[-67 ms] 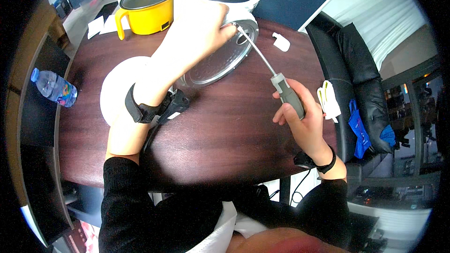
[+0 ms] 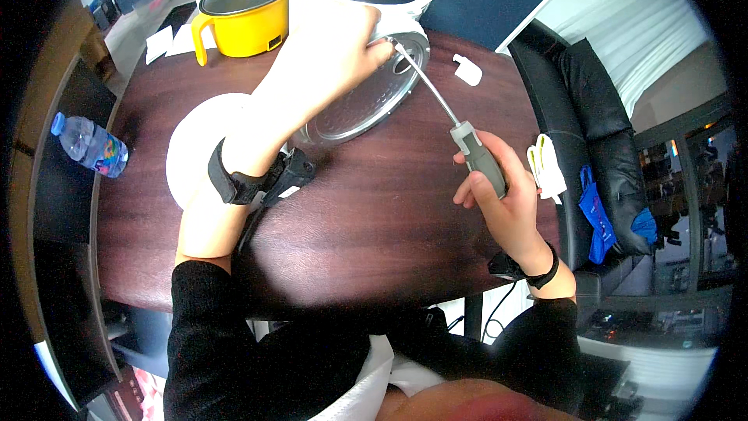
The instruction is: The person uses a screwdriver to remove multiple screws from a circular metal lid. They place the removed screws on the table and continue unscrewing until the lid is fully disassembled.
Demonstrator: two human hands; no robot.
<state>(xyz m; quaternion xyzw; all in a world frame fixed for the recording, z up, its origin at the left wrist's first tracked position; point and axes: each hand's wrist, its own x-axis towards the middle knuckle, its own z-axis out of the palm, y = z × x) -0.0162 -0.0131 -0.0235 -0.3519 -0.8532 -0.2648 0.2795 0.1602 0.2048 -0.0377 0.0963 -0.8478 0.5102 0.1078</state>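
Note:
My right hand [image 2: 502, 179] is wrapped round the grey handle of a screwdriver [image 2: 446, 103]. Its metal shaft slants up and left to the edge of a round lid [image 2: 351, 113], which leans down from a white pot-shaped appliance, seemingly a rice cooker [image 2: 421, 9]. My left hand [image 2: 335, 39], washed out by glare, lies against the cooker's front with curled fingers. Its thumb is beside the screwdriver's tip; what the fingers grip is hidden. Under my left forearm sits a white rounded object [image 2: 195, 148], too bright to make out.
A yellow cooking pot [image 2: 245, 31] with a glass lid stands at the back left. A small white plastic piece [image 2: 467, 70] and a folded white cloth-like item [image 2: 547, 168] lie to the right. A water bottle [image 2: 92, 146] is at the left edge. Behind stands a dark partition [image 2: 483, 0].

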